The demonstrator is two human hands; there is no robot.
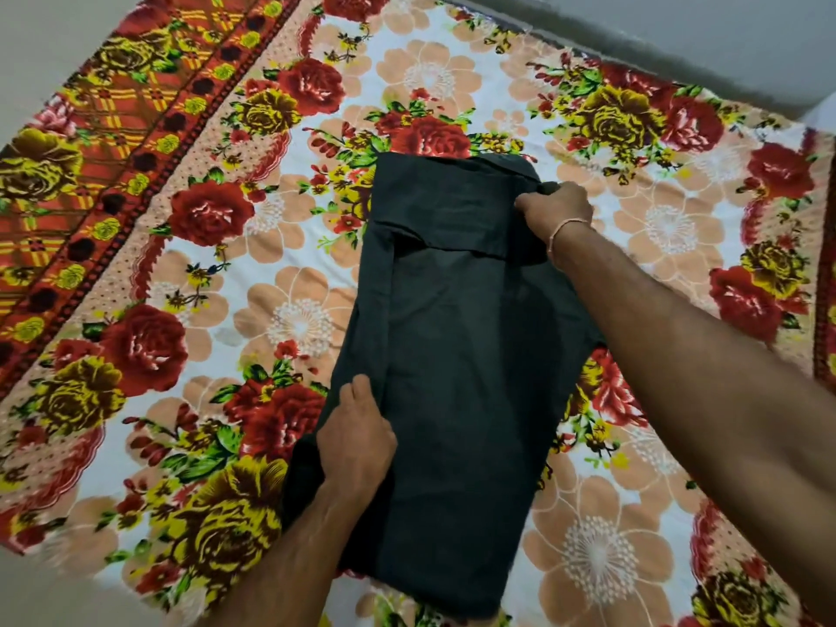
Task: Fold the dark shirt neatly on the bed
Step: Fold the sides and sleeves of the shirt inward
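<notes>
The dark shirt (452,355) is laid in a long strip on the floral bedsheet (203,264). Its far corner is pinched by the right hand (554,210); its left edge is gripped by the left hand (357,434).

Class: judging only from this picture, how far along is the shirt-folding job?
Done: the dark cotton shirt lies as a long narrow strip on the floral bedsheet, sides folded in. In hand: the right hand grips its far corner; the left hand holds the near left edge. Left: folding the strip crosswise.
</notes>
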